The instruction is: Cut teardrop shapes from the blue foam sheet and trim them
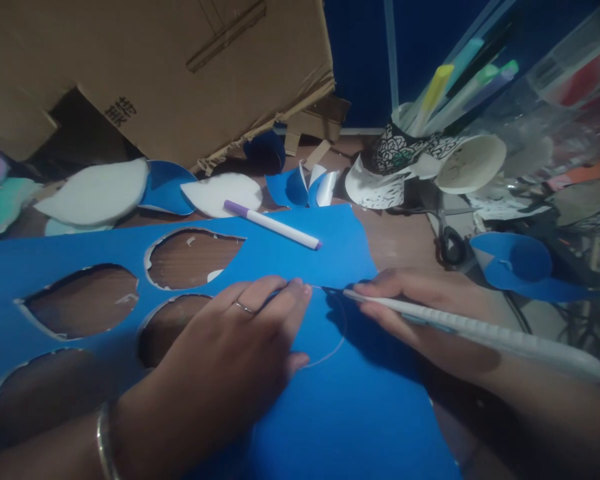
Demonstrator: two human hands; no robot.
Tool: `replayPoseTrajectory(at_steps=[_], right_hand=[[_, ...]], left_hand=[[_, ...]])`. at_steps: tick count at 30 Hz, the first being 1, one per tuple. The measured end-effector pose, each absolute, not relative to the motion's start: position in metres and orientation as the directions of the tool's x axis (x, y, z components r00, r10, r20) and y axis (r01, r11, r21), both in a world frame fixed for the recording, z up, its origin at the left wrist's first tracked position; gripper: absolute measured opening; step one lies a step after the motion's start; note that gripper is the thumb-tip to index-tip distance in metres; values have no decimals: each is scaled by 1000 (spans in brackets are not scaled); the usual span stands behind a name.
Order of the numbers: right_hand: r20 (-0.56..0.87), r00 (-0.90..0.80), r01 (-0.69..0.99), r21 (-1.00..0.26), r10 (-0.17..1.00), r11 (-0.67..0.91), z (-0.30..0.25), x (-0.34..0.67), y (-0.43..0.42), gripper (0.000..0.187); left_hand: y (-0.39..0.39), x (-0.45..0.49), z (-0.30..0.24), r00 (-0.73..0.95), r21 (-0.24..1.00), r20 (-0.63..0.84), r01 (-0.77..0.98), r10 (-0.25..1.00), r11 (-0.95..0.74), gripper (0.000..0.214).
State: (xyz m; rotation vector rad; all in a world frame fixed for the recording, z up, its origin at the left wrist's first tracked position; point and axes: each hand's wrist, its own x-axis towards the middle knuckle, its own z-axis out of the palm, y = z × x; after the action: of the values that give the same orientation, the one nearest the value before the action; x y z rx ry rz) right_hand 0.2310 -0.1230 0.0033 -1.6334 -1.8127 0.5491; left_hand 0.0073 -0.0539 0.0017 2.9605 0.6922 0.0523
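Note:
A blue sheet [360, 420], perhaps foam board, lies across the table with several leaf-shaped holes cut through its left part. My left hand [235, 340] rests on it, fingers stretched out and pressing flat beside a faint curved outline [344, 337]. My right hand [445, 300] grips a white craft knife [480, 331]; its tip meets the sheet near the top of that outline, just right of my left fingertips. A white marker with a purple cap [280, 229] lies on the sheet beyond my hands.
Behind the sheet lie white leaf-shaped cutouts [97, 193] and curled blue scraps [287, 185]. A large cardboard box [155, 60] stands at the back left. At right are a patterned cup of markers [395, 147], black-handled scissors [450, 243] and a blue offcut [515, 260].

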Motion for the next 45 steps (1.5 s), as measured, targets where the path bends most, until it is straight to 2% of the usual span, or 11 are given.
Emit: replayPoseTrajectory(at_steps=[14,24,35,39,45], right_hand=[[196,-81,773,-607,977,186,6,230,-122,8],[172,-20,781,-612,985,123,4,229,-129,7],[225,-79,802,-565,971,196,12,224,-128,5],[218,-56,815,-554,974,170,12,223,-130,6],[235,-73,812,-550,969,195,13,223,-130,6]], left_hand=[[-56,8,2,897,98,-1,440,442,-892,51],[-55,7,1,902,91,-5,430,431,-898,52],[-55,8,2,901,78,12,432,434,-898,50],[-56,8,3,902,69,29,428,431,-901,47],[-56,8,1,904,71,22,424,426,-903,51]])
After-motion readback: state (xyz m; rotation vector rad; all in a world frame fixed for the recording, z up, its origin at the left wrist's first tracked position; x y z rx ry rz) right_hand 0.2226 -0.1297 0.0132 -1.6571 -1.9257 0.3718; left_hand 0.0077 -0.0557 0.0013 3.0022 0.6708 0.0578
